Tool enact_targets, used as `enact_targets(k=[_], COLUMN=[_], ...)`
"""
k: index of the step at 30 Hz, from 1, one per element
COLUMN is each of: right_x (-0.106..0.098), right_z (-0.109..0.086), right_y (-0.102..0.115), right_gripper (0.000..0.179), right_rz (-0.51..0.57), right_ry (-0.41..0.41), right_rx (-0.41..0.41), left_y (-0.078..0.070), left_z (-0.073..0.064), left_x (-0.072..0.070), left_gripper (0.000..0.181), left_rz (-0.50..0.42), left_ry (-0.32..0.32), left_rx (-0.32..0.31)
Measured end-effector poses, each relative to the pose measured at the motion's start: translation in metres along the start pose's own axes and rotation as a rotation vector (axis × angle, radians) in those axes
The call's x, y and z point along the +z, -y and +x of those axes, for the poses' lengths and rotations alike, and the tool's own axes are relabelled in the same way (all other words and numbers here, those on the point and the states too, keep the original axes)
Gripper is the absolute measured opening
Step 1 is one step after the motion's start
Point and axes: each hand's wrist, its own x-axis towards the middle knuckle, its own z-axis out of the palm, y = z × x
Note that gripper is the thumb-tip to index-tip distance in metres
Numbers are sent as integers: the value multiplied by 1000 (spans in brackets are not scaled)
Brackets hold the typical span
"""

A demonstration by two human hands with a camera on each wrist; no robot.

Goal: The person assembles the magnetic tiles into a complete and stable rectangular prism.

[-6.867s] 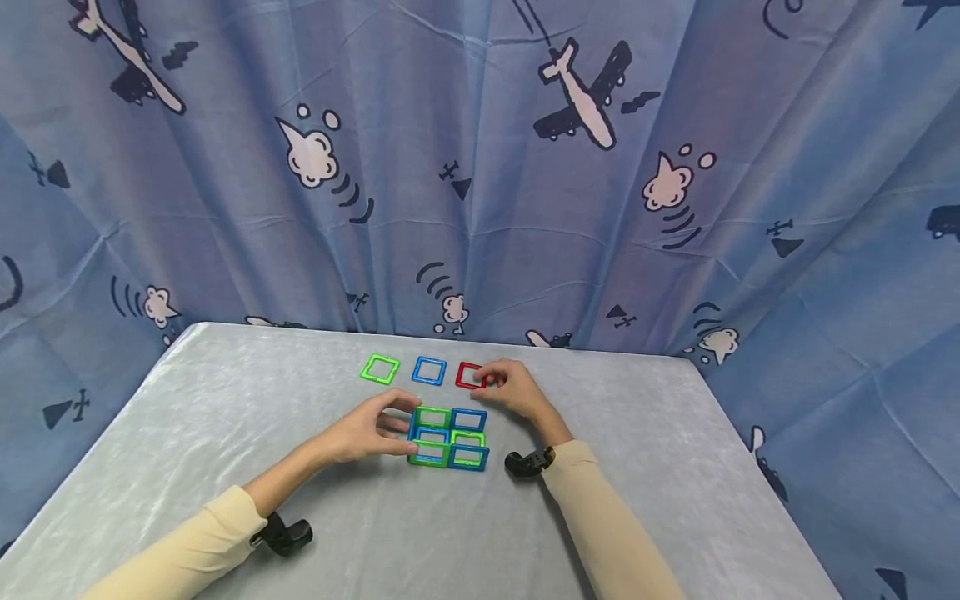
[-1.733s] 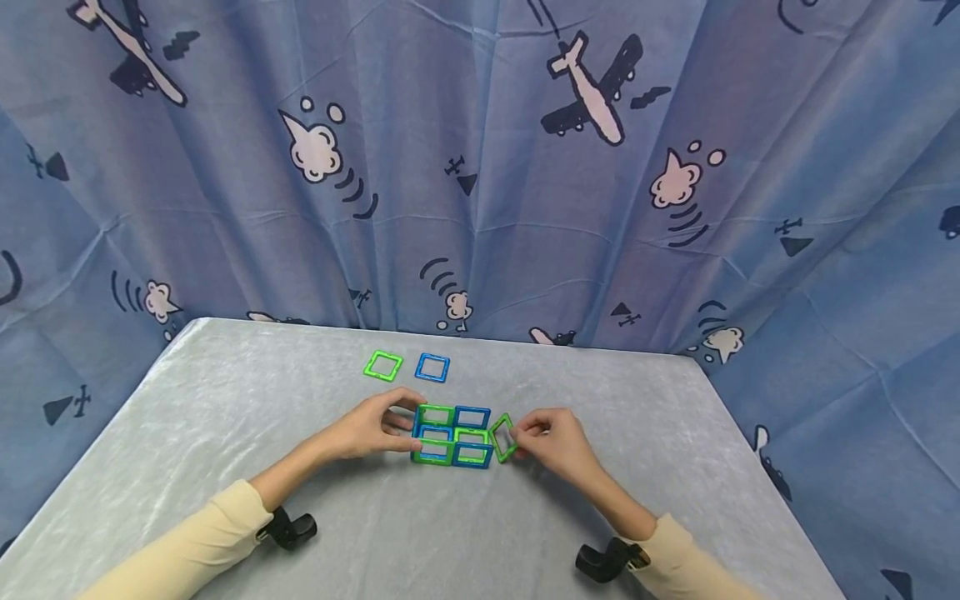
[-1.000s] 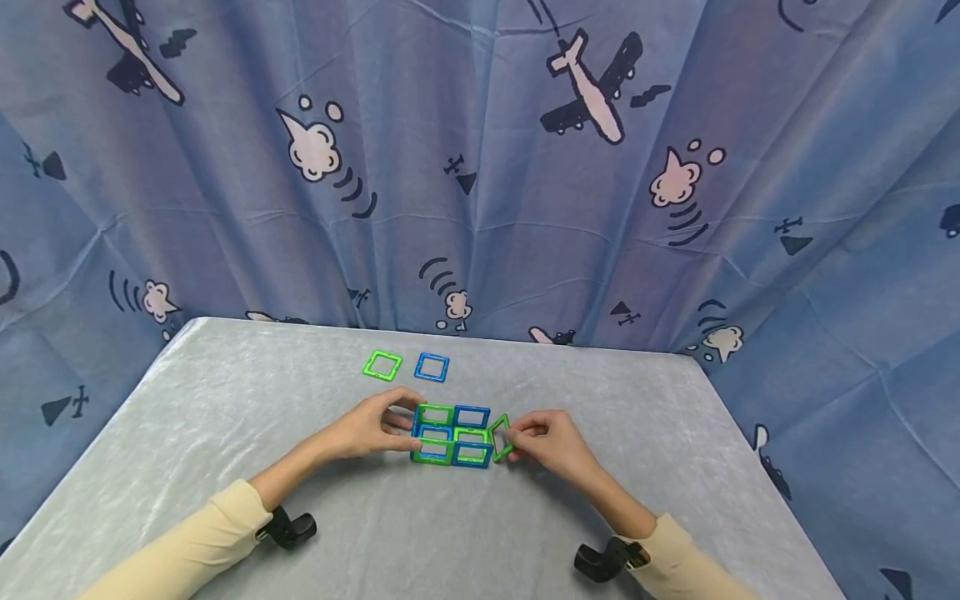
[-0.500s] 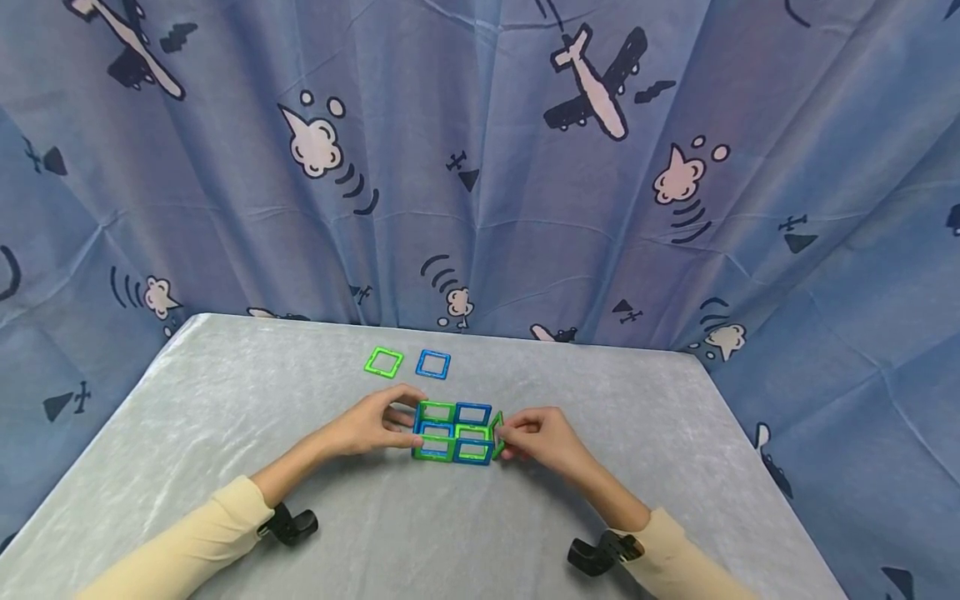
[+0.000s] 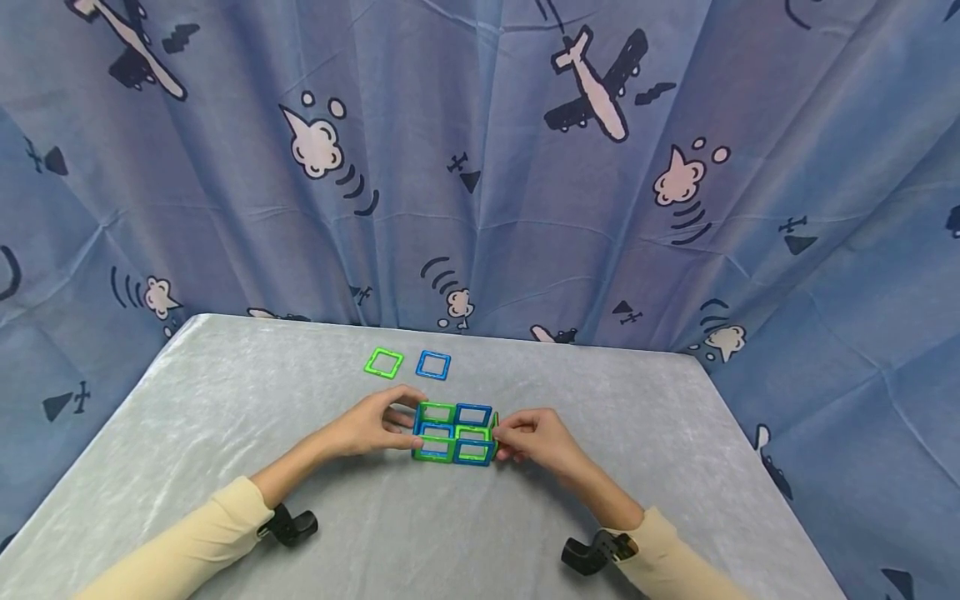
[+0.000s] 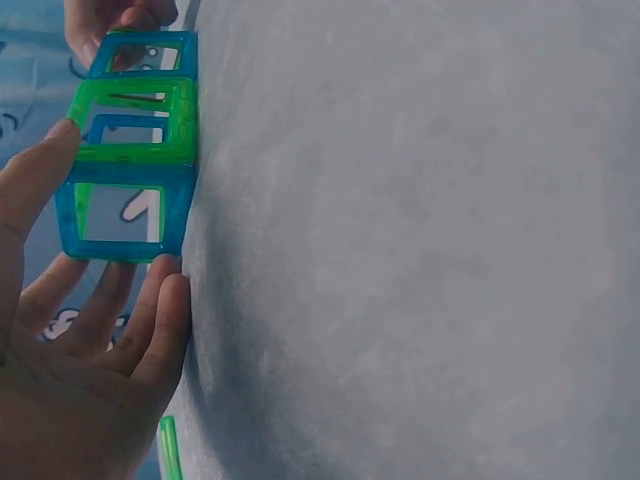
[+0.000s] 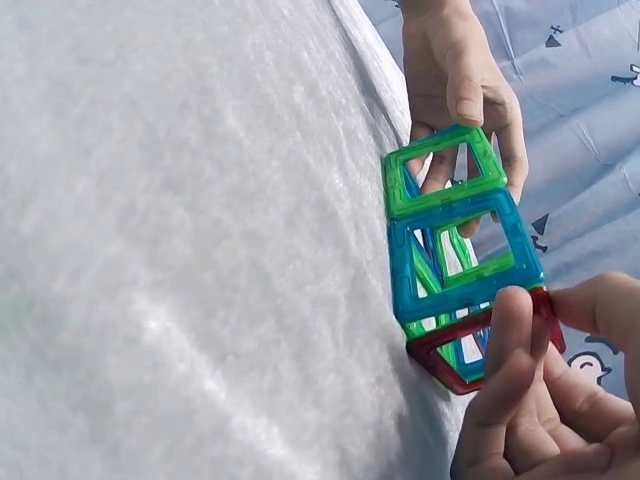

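A low open-topped box of green and blue magnetic tiles [image 5: 454, 451], two squares long, stands mid-table. My left hand [image 5: 363, 429] holds its left end, thumb on the front top edge and fingers reaching round behind. In the left wrist view, fingertips touch the blue end tile [image 6: 174, 215]. My right hand [image 5: 543, 437] pinches an upright square magnetic tile at the right end, flush with the box's opening. That end tile [image 7: 437, 370] shows red in the right wrist view; its thin edge looks green in the head view. Right fingers partly cover it.
Behind the box, a green magnetic tile [image 5: 384, 363] and a blue magnetic tile [image 5: 433, 365] lie flat on the white-covered table [image 5: 262, 375]. A blue curtain [image 5: 480, 167] with printed airplanes hangs behind the table. Each wrist wears a black camera mount [image 5: 288, 525].
The right hand took the red tile from the back row, brought it to the box's right end, and swung it from slanted to upright against the end. The left hand kept its hold.
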Motion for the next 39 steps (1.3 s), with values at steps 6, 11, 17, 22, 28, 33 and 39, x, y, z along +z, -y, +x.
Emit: enact_targets(k=[6, 11, 17, 22, 28, 33, 39], right_x=[-3, -8, -16, -22, -26, -26, -25], right_z=[3, 5, 7, 9, 10, 10, 10], right_y=[-7, -9, -12, -14, -16, -17, -18], right_gripper=[23, 30, 34, 34, 31, 29, 26], right_rz=[54, 75, 77, 93, 97, 62, 19], right_ry=[43, 105, 168, 216, 259, 261, 239], right_rx=[35, 35, 30, 15, -8, -48, -94], left_y=[0, -1, -1, -1, -3, -7, -15], left_z=[0, 0, 0, 2, 5, 17, 35], left_x=[0, -1, -1, 0, 1, 3, 7], left_gripper=[59, 60, 62, 63, 60, 52, 43], left_rz=[-9, -8, 3, 4, 53, 94, 170], left_ry=[1, 3, 7, 12, 3, -10, 3], left_rx=[1, 9, 11, 8, 38, 75, 106])
